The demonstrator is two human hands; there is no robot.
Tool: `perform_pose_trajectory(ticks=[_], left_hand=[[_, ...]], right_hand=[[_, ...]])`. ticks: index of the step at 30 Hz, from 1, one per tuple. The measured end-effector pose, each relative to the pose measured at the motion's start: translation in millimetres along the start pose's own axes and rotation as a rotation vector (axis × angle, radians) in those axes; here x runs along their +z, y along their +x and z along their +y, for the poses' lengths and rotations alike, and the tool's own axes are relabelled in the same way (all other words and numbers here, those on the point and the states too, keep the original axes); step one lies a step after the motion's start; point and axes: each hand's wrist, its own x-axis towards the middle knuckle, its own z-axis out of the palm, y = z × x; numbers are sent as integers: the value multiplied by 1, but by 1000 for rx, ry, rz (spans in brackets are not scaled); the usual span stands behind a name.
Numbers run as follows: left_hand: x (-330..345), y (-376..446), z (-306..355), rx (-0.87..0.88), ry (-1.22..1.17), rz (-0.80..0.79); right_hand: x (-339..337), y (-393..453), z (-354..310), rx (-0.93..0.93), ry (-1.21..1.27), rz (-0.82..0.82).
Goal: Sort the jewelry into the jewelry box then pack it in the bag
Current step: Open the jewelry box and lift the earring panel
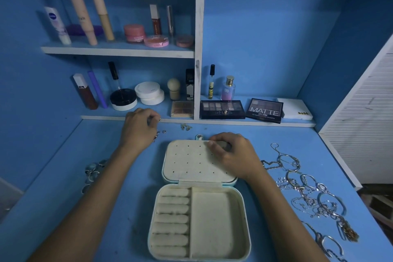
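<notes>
An open cream jewelry box (200, 219) lies on the blue table, its lid (187, 161) with rows of small holes folded flat away from me. My right hand (231, 153) rests on the lid's far right corner, thumb and fingers curled at its edge. My left hand (140, 127) hovers at the far left, fingers curled over small earrings (158, 133); one small silver piece shows at its fingertips. A pair of studs (185, 127) lies just beyond the lid. Silver necklaces and bangles (306, 193) spread to the right. Rings (93, 171) lie on the left.
Two shelves hold cosmetics; eyeshadow palettes (264, 110) sit on the low shelf right behind the table. A white slatted panel (365, 130) borders the right side. The box's base has ring rolls (172, 219) on the left and a flat compartment on the right.
</notes>
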Motion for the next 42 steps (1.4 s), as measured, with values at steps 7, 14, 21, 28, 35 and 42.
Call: perform_pose_trajectory(ticks=[7,14,21,28,35,42], left_hand=[[-12,-16,20,-9,-130,-24],[-15,-39,23,-2,-270,-19],[-11,-56,18,155,-277,-29],[-11,-61,17,80,-370,-45],[-12,-63,17,164,-374,-40],[-15,-64,17,180,-284,-70]], right_hand=[[0,-1,0,12,-1,-1],[0,-1,0,11,8,-3],[-1,-2,-2,20,2,-4],[-1,-2,-2,8,-20,4],[-1,-2,-1,-10,-5,23],[-1,-2,-1,-6,46,31]])
